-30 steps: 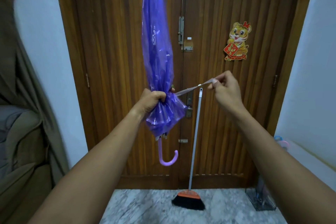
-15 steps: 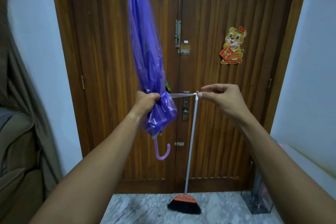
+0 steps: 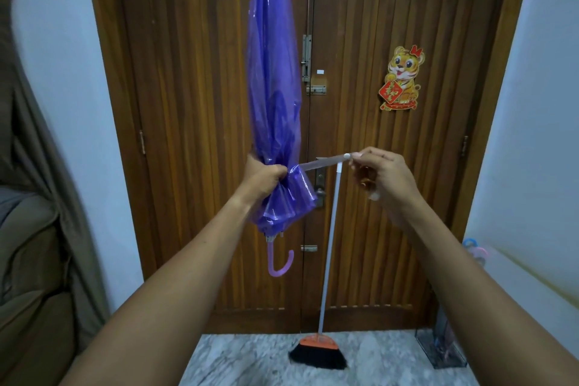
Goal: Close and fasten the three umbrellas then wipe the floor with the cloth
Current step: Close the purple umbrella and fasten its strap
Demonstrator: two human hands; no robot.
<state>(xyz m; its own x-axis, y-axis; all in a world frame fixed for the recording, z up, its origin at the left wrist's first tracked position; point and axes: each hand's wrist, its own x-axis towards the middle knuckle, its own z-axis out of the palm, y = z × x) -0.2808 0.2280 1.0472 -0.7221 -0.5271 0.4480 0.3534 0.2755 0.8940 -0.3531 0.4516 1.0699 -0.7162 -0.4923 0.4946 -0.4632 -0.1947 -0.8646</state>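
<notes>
A folded purple see-through umbrella (image 3: pixel 274 78) stands upright in front of me, tip up, its lilac hooked handle (image 3: pixel 279 262) hanging below. My left hand (image 3: pixel 262 177) is clenched around the gathered canopy near its lower end. My right hand (image 3: pixel 380 178) pinches the end of the umbrella's thin closing strap (image 3: pixel 324 162), which is pulled out taut to the right, with a small white snap at its tip. No other umbrella and no cloth show in this view.
A wooden double door (image 3: pixel 376 166) fills the background, with a tiger sticker (image 3: pixel 401 78). A broom (image 3: pixel 326 276) leans against it, its bristles on the marble floor (image 3: pixel 250 360). A clear stand (image 3: pixel 443 345) sits at right, a sofa and curtain (image 3: pixel 34 244) at left.
The umbrella first shifted left, then came back toward the centre. My right hand kept the strap stretched out, dropping it from a slant to nearly level.
</notes>
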